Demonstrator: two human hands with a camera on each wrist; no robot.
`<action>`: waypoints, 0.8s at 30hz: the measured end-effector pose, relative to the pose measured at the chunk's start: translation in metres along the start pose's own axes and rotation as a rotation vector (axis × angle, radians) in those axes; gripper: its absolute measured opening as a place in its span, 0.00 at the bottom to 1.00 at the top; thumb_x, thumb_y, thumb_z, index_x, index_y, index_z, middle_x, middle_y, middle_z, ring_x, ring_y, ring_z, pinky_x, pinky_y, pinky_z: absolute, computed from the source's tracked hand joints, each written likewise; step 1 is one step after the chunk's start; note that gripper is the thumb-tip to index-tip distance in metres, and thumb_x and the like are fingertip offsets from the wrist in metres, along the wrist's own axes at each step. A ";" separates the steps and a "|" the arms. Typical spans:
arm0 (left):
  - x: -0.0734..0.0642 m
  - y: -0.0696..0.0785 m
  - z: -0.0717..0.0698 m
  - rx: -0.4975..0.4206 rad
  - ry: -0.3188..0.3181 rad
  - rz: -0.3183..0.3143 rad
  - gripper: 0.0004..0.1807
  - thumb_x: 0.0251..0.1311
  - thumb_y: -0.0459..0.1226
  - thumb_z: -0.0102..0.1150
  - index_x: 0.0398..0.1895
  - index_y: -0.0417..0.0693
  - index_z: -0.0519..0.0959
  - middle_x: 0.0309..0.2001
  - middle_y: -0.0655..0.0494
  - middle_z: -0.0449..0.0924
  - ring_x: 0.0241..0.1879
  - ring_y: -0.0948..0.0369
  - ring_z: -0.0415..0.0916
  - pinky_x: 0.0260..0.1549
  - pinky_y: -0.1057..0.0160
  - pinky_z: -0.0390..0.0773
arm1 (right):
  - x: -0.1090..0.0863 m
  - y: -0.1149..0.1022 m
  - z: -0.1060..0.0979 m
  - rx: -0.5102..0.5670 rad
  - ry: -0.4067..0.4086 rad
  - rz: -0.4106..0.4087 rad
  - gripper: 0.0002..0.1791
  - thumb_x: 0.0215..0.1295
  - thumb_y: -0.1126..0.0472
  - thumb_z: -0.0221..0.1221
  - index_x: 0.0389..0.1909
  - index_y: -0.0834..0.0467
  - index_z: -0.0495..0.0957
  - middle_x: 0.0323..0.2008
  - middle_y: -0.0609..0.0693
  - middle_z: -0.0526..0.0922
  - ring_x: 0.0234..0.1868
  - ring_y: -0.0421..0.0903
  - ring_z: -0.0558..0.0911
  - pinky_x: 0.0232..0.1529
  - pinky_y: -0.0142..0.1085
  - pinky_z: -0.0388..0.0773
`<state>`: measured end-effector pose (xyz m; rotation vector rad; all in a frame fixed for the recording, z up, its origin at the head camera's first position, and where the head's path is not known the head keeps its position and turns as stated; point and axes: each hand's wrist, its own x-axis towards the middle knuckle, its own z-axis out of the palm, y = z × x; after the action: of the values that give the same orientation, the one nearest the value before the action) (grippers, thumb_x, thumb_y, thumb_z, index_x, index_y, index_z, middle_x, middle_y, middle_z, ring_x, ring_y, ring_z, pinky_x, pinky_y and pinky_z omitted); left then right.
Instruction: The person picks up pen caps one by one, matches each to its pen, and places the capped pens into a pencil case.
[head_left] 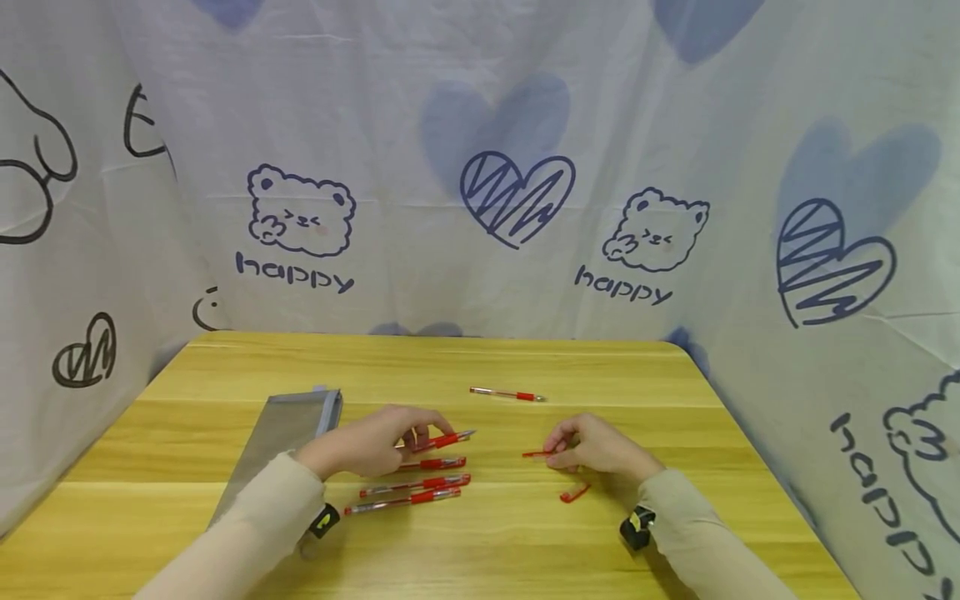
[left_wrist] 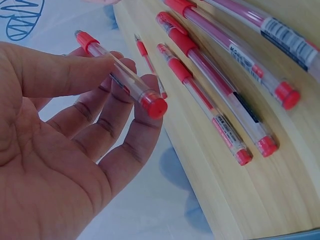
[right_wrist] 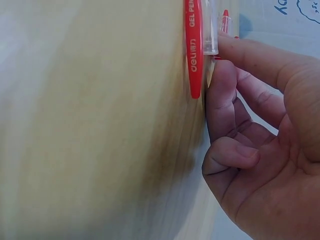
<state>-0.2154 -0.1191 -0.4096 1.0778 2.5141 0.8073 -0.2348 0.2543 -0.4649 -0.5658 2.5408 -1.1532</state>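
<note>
My left hand (head_left: 382, 442) pinches a red gel pen (left_wrist: 125, 80) between thumb and fingers. Its metal tip is bare, with a red grip and a clear barrel. In my right hand (head_left: 592, 446), thumb and fingertips pinch a small red pen cap (head_left: 534, 454), mostly hidden by the fingers. Nearer the front, a second pen cap (head_left: 575, 493) lies on the table; in the right wrist view its red clip (right_wrist: 194, 55) shows white lettering. Several red gel pens (head_left: 415, 486) lie side by side under and in front of the left hand.
Behind the hands, another red pen (head_left: 506, 393) lies apart on the wooden table (head_left: 600, 550). A grey zip pouch (head_left: 277, 442) is to the left, partly behind the left forearm. Printed white cloth (head_left: 405, 250) hangs around the back and sides.
</note>
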 end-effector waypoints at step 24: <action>-0.004 -0.003 0.001 0.025 0.009 -0.037 0.39 0.56 0.12 0.47 0.66 0.52 0.80 0.50 0.50 0.85 0.49 0.56 0.82 0.56 0.51 0.85 | 0.001 -0.006 0.000 0.077 0.076 -0.009 0.08 0.69 0.64 0.71 0.44 0.63 0.85 0.36 0.53 0.86 0.30 0.44 0.85 0.34 0.35 0.84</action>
<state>-0.2143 -0.1232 -0.4127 1.0350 2.5500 0.7741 -0.2343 0.2504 -0.4599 -0.5250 2.5459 -1.2938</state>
